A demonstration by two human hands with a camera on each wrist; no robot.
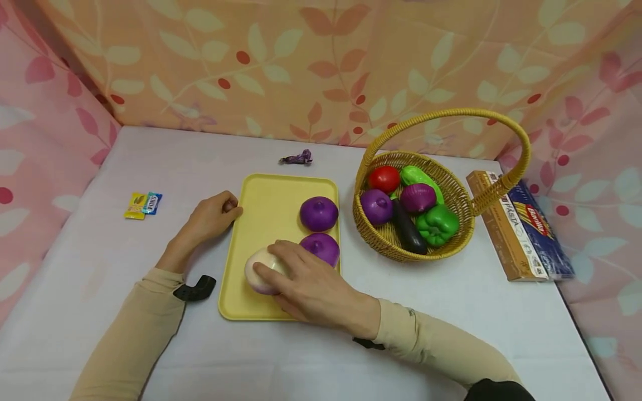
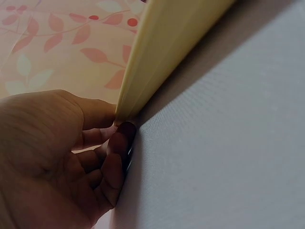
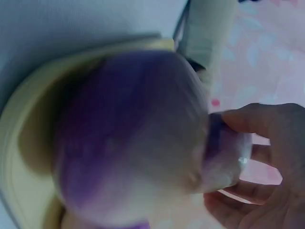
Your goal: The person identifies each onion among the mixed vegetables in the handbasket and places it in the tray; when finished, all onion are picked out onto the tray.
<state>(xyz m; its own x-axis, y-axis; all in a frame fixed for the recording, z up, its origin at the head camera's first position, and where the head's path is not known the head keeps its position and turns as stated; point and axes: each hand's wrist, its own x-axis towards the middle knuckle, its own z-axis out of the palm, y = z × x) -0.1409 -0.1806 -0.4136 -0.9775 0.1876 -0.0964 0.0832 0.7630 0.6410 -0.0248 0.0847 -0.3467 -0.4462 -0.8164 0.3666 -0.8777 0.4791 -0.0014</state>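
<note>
1 white-and-purple turnip [image 1: 259, 259] was in the right hand [image 1: 316, 289], at the near part of the yellow tray [image 1: 266, 206]; we couldn't tell if it touched the tray floor. Right fingers were bent round it, spread about as wide as its body, which we judged the natural hold for something round and shiny. Left hand [image 1: 210, 217] had its fingers nearly closed, pinching the tray's left rim, likely to stop it sliding. Along the right side we logged 2 more: the far purple turnip [image 1: 319, 214] and the near purple turnip [image 1: 325, 248], nubs up, presumably lined up there to leave space. Held turnip: pale side up, purple side down, so opposite way up from those 2. Nearly round, so we got no clear long axis. Tray's long axis ran near to far across the desk [image 1: 501, 312].
</note>
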